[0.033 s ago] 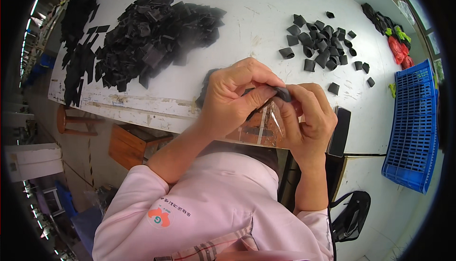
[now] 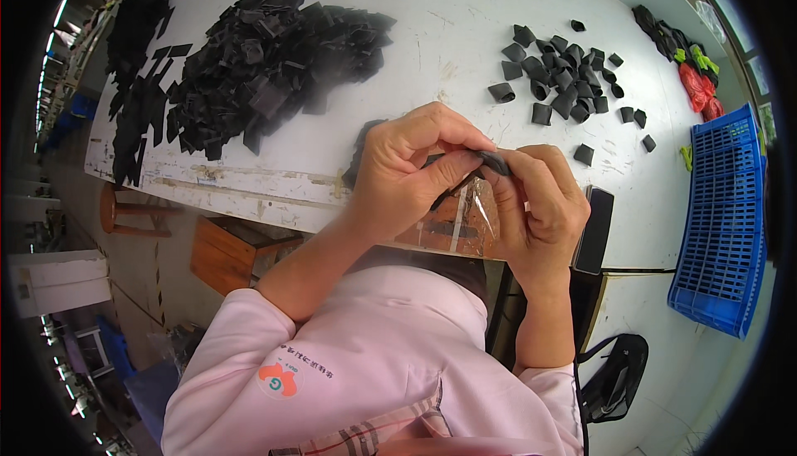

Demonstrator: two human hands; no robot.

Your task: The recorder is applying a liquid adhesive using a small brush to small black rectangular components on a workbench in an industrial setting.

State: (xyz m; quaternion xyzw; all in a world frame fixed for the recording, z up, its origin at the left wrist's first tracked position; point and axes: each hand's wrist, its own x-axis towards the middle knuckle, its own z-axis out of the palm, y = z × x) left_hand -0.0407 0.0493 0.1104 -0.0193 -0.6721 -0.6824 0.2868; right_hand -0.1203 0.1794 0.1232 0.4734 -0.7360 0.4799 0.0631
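Observation:
Over the table's front edge, my left hand (image 2: 398, 169) and my right hand (image 2: 540, 207) meet, both closed on one small black fabric-like piece (image 2: 496, 163). Thumbs and fingertips pinch it from either side, and it looks bent or folded between them. Much of the piece is hidden by my fingers. Below my hands, clear film (image 2: 479, 211) covers a brown patch at the table edge. Behind my left wrist more black material (image 2: 357, 157) peeks out, mostly covered.
A large heap of flat black pieces (image 2: 266, 74) lies at the far left, beside long black strips (image 2: 137, 57). Several curled, tube-like black pieces (image 2: 564, 78) are scattered at the right. A dark oblong box (image 2: 594, 230) and a blue crate (image 2: 718, 223) stand farther right.

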